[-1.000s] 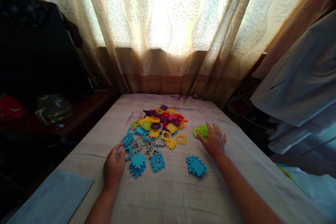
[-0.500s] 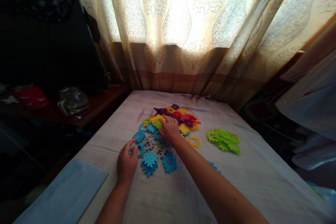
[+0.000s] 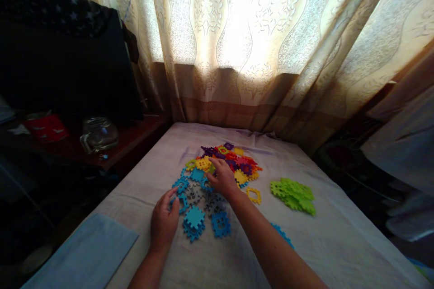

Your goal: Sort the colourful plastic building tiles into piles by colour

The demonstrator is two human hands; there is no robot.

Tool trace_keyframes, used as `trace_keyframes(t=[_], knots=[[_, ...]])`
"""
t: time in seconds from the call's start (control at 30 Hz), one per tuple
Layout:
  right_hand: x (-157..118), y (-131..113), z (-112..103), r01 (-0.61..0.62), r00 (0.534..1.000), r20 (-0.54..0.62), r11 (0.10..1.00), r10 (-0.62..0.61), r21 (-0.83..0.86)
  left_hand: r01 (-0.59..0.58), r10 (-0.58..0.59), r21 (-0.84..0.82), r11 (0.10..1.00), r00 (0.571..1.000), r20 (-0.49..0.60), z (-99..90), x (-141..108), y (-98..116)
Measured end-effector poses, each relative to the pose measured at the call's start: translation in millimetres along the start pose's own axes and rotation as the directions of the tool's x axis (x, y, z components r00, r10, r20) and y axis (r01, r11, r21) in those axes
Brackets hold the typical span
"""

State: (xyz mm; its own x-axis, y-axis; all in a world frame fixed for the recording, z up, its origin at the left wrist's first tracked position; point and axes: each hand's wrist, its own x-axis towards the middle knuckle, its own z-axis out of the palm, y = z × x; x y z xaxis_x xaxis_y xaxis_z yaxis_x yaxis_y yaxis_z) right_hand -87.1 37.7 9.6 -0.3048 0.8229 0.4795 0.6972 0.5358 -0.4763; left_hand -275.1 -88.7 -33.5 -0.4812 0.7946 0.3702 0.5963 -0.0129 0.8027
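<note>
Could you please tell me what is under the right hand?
The right hand covers part of the pile of toothed pieces. A yellow piece shows just beside it, and grey pieces show near the wrist. Whatever is directly beneath the palm cannot be seen.

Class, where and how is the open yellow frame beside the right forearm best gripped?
The yellow frame: probably pinch the right rim from the right. Its open middle may admit a fingertip; bare sheet borders that side, the right forearm the left.
</note>
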Motion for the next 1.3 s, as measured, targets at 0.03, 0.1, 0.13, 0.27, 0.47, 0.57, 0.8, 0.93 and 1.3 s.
trace_keyframes(t=[0.03,0.1,0.13,0.27,0.47,0.57,0.8,0.93,1.3], knots=[[-7,9,-7,-0.022,0.998,-0.056,0.997,0.026,0.068,0.004,-0.004,-0.003,1.0,1.0,0.002,-0.4,0,1],[-25,31,-26,-0.064,0.984,-0.153,0.983,0.091,0.171,0.008,-0.008,-0.003,1.0,1.0,0.009,-1.4,0,2],[-35,45,-38,-0.091,0.97,-0.202,0.975,0.133,0.201,0.011,-0.011,0.0,1.0,1.0,0.014,-1.7,0,2],[-78,102,-89,-0.208,0.903,-0.371,0.976,0.218,0.067,0.052,-0.053,0.025,0.998,0.998,0.03,-2.3,0,2],[-118,158,-128,-0.377,0.829,-0.507,0.905,0.235,-0.198,0.104,-0.106,0.061,0.993,0.994,0.025,-3.1,1,6],[-124,167,-129,-0.396,0.826,-0.513,0.888,0.233,-0.234,0.124,-0.129,0.109,0.986,0.991,0.041,-5.5,2,10],[-128,175,-130,-0.419,0.8,-0.556,0.874,0.228,-0.245,0.161,-0.169,0.194,0.968,0.985,0.028,-8.7,3,15],[-125,166,-139,-0.389,0.748,-0.638,0.899,0.183,-0.199,0.181,-0.198,0.225,0.957,0.979,0.054,-4.4,24,24],[-109,115,-121,-0.194,0.798,-0.595,0.976,0.095,-0.103,-0.208,-0.023,0.483,0.851,0.903,0.429,52.7,133,29]])
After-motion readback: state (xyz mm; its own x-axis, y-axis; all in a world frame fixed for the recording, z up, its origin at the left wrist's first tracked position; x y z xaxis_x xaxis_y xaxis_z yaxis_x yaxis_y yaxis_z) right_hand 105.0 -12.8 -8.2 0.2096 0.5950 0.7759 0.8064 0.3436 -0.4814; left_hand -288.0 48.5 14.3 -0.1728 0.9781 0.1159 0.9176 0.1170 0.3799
